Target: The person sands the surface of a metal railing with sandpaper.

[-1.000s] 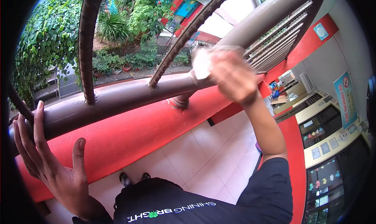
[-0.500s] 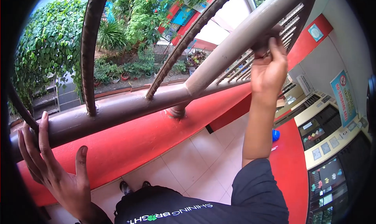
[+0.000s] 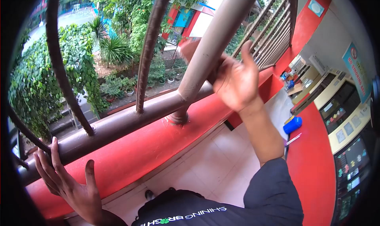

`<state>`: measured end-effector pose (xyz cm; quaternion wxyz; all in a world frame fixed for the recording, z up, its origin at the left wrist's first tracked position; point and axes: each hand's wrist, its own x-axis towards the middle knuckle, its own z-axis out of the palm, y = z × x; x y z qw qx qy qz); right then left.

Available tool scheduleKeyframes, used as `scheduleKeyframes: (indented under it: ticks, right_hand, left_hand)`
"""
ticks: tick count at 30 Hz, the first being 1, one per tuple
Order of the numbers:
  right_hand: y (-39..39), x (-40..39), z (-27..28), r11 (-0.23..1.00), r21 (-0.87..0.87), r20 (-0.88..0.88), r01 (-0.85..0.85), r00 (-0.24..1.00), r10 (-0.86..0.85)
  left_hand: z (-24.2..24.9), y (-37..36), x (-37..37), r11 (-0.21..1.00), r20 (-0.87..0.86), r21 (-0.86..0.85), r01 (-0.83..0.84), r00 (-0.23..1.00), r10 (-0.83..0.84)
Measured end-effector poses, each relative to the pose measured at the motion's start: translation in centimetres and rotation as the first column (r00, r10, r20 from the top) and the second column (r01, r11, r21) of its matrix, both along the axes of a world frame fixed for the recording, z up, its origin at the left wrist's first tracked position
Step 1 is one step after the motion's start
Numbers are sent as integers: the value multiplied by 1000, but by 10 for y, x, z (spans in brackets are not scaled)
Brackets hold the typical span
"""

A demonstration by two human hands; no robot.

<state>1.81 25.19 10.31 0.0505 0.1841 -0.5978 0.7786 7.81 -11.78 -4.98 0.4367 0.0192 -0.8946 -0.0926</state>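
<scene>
My left hand [image 3: 71, 182] lies at the lower left with its fingers spread, fingertips touching the dark brown lower rail [image 3: 118, 123] near a vertical bar. My right hand [image 3: 237, 83] is at the thick grey-brown post [image 3: 208, 48], palm towards me and thumb stretched up. Its fingers reach behind the post and are mostly hidden. A blurred reddish-brown shape [image 3: 189, 50] shows past the post's far side; I cannot tell whether it is fingers or a cloth.
A red ledge [image 3: 158, 143] runs under the railing, above a tiled floor [image 3: 206, 162]. Twisted bars [image 3: 148, 52] rise from the lower rail. Plants [image 3: 59, 64] grow outside. To the right, a blue container [image 3: 293, 124] stands beside a red surface [image 3: 310, 158], near windows and signs.
My right hand has moved down and left along the post and turned, its thumb now spread. My left hand remains at the lower rail. The view has shifted.
</scene>
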Motion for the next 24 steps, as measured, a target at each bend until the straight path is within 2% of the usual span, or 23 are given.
scheduleKeyframes:
  ticks: [1,2,3,5,6,7,9,11,12,13,15,16,17,19,20,21,23,24]
  right_hand:
    - [3,2,23,997,-67,-72,-43,997,38]
    - [2,8,44,991,-129,-146,34,988,-52]
    - [12,5,45,997,-62,-277,-42,961,23]
    - [5,-5,-3,994,100,-287,37,958,-7]
    - [-9,-6,-43,993,10,-221,114,969,-109]
    - [-10,-4,-66,969,152,-152,196,973,-173]
    - [-7,7,-43,997,-51,21,62,998,-61]
    - [8,3,-16,993,70,-300,92,952,-67]
    - [13,2,-12,997,-31,-393,65,917,-72]
    - [10,0,-23,998,-41,-392,37,919,-50]
    - [-12,-5,-64,927,104,-388,361,873,-296]
    - [-15,-14,-85,899,123,-418,420,844,-337]
    - [-6,-13,-74,915,121,-428,386,852,-303]
    - [16,-8,-35,1000,-3,-308,-21,951,20]
    - [23,-12,-21,1000,6,-445,-12,895,13]
    - [23,-16,-16,998,-36,-459,-60,888,36]
    - [17,-20,-44,990,132,-431,57,902,5]
    - [19,-10,-66,967,253,-332,43,942,45]
  left_hand:
    - [0,-1,0,1000,23,-19,-3,1000,3]
    - [1,0,0,999,21,-22,-23,999,23]
    - [0,3,1,999,19,-12,-51,999,51]
    - [2,7,2,998,24,-25,-52,998,52]
    - [3,8,2,999,31,0,-51,998,51]
    - [4,9,2,998,25,-32,-58,998,59]
    - [6,14,3,999,6,47,-19,1000,19]
    - [12,16,4,999,9,-24,-21,1000,21]
    - [10,13,2,999,-50,11,40,998,-39]
    - [7,13,3,994,-115,49,101,989,-95]
    - [12,25,9,993,-153,45,111,983,-103]
    - [16,33,10,990,-184,54,131,976,-119]
    - [20,45,9,987,-220,67,144,967,-126]
    - [41,86,1,995,-353,17,101,931,-88]
    - [55,105,-2,995,-349,-53,83,932,-96]
    - [66,124,-5,991,-344,-118,63,933,-101]
    - [88,161,-21,949,-275,67,308,920,-280]
    - [90,171,-35,910,-274,190,369,910,-312]
